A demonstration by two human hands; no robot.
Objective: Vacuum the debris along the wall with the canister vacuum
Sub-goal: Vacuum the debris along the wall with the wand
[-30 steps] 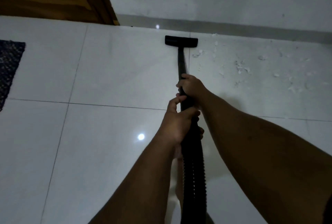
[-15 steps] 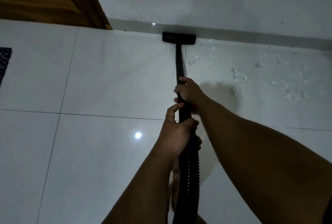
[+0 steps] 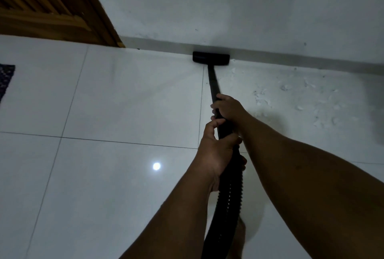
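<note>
Nearest us the ribbed hose runs up into the wand, pointing straight at the wall. Our left hand and right hand wrap it, arms extended. The floor head has advanced, seemingly touching the baseboard; debris lies right.

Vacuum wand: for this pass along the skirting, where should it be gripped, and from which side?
Grip the rigid black wand on its upper stretch, as now: right hand ahead, left hand behind at the cuff where the ribbed hose starts. Come from above, fingers wrapped round. The tube is slim and straight, so two spaced grips probably steer the floor head best.
</note>
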